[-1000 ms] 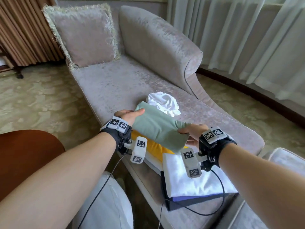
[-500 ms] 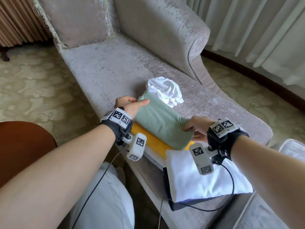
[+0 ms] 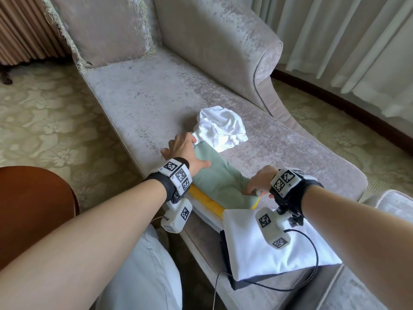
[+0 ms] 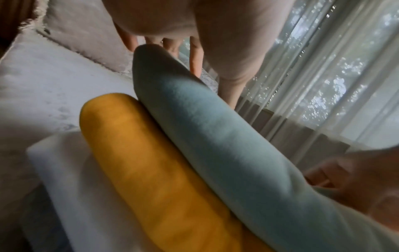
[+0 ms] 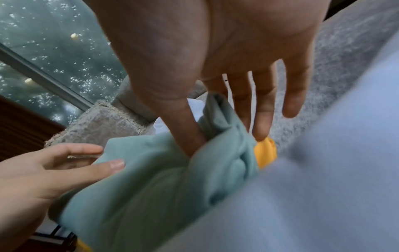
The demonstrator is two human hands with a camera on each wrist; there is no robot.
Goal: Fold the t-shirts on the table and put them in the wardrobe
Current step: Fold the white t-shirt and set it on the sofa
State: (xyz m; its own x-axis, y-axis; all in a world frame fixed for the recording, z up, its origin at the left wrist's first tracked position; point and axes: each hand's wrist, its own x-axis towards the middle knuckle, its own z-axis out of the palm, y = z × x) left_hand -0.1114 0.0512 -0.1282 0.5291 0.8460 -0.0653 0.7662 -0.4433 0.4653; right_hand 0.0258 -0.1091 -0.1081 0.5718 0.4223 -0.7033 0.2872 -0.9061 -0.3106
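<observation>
Your left hand [image 3: 186, 153] lies flat with straight fingers on the far end of the folded green t-shirt [image 3: 220, 184]. Your right hand [image 3: 259, 181] pinches the near end of this shirt: the thumb [image 5: 187, 134] goes into a fold and the other fingers [image 5: 262, 109] stay almost straight above the cloth.

The green t-shirt rests on a folded yellow t-shirt [image 3: 206, 201], and under the yellow one is a folded white t-shirt [image 4: 71, 179]; the pile sits on the grey chaise longue [image 3: 143, 95]. Just behind the green t-shirt, touching its far end, lies a crumpled white t-shirt [image 3: 221, 128]. In front of the green t-shirt is a second pile with a white folded t-shirt [image 3: 252, 249] on top and dark cloth below. The cable of your right wrist camera [image 3: 273, 227] crosses this pile.

Compared with one second ago, the green t-shirt is now lower, down on the yellow one, and your left hand has moved from its side edge onto its top.
</observation>
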